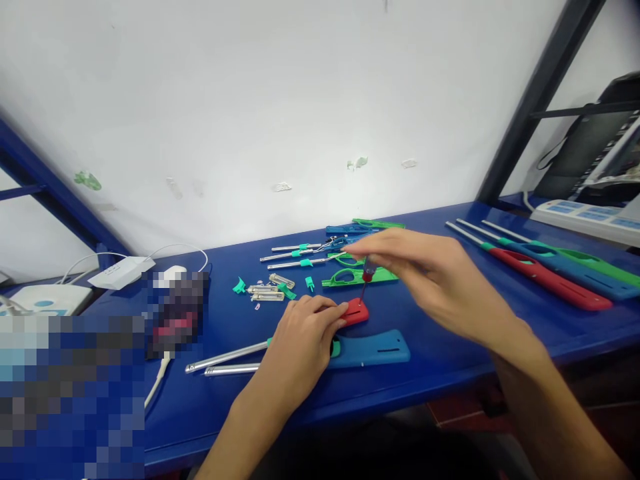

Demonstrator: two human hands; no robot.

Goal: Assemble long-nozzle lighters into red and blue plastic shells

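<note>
A red lighter (358, 311) lies on the blue table, mostly covered by my left hand (311, 333), whose fingers press around its body. My right hand (425, 273) pinches a small screwdriver (369, 272) by its handle, above the red lighter. The screwdriver's tip meets the lighter near its right end. Nearer the table's front edge, a blue lighter (385, 349) lies beside the red one, partly under my left hand. Two metal tubes extend leftward from beneath that hand.
Clear fuel tanks (267, 293) and green small parts (239, 286) lie behind my left hand. Open green shells (345, 278) and loose metal tubes (295, 264) are further back. Whole lighters (545, 273) lie at right. A white power strip (117, 272) stands at left.
</note>
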